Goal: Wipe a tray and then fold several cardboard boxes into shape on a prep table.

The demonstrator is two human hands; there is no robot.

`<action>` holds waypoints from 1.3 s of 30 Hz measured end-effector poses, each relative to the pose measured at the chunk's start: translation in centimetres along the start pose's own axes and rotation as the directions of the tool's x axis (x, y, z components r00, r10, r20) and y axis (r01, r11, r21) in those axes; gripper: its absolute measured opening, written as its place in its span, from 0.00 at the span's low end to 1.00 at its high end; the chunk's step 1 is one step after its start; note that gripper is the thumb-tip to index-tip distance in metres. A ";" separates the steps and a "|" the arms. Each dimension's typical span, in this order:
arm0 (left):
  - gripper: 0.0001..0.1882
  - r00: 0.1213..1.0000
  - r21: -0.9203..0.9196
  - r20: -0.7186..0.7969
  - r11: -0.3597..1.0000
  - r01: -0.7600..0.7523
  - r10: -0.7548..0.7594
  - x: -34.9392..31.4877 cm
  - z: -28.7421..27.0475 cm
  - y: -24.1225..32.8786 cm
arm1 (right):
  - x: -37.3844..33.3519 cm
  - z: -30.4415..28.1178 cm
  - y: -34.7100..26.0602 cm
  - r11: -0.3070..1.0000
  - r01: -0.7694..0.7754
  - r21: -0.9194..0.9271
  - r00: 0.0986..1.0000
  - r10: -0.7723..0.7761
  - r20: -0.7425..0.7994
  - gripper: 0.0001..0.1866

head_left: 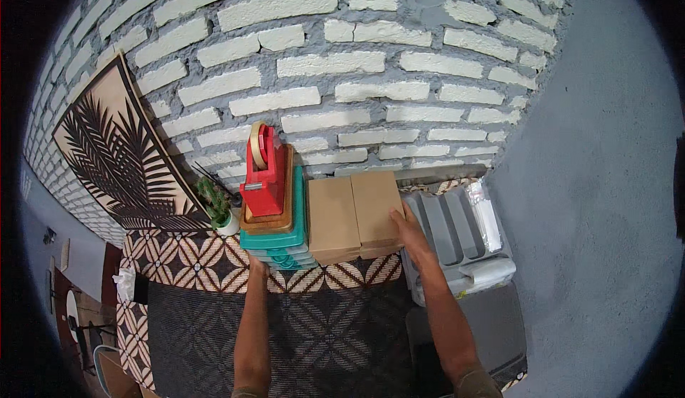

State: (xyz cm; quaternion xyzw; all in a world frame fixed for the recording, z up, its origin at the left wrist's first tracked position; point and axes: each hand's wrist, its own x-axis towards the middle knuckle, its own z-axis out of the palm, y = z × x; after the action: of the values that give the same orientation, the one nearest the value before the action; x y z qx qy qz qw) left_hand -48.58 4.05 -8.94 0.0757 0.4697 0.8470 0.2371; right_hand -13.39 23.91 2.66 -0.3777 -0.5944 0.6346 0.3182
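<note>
Two brown cardboard boxes (pixel 353 214) stand side by side against the white brick wall. My right hand (pixel 407 228) presses on the right box's near right corner. My left hand (pixel 258 264) touches the front of a stack of teal trays (pixel 275 240). On that stack lies a wooden board (pixel 285 212) with a red tape dispenser (pixel 262 178) on top, holding a roll of tape.
A grey compartmented organiser tray (pixel 449 230) wrapped in plastic lies right of the boxes. A small potted cactus (pixel 217 205) and a leaning palm-leaf wall panel (pixel 118 152) stand at left. A patterned cloth (pixel 214 262) covers the table. A grey wall (pixel 599 184) rises at right.
</note>
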 end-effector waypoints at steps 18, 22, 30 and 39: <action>0.23 0.850 -0.430 0.116 0.745 0.510 -0.514 -19.4 15.3 0.1 | -5.8 2.5 -0.6 0.450 0.425 -0.785 0.841 -0.516 0.160 0.42; 0.31 0.843 -0.453 0.164 0.720 0.526 -0.513 -17.9 15.8 -0.2 | -5.8 2.8 -1.3 0.475 0.424 -0.771 0.845 -0.515 0.148 0.40; 0.36 0.858 -0.386 0.112 0.774 0.502 -0.501 -18.6 16.1 -0.2 | -6.0 2.0 -2.1 0.473 0.424 -0.772 0.848 -0.506 0.156 0.37; 0.33 0.877 -0.302 0.068 0.828 0.473 -0.476 -18.7 17.6 1.0 | -5.6 1.9 -2.4 0.454 0.458 -0.765 0.823 -0.541 0.172 0.36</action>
State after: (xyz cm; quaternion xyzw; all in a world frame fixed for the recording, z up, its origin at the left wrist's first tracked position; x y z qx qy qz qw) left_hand -26.32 8.12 3.25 -0.0856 0.3364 0.8248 0.4462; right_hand -12.24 18.36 5.67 -0.3154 -0.8760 0.1716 0.3221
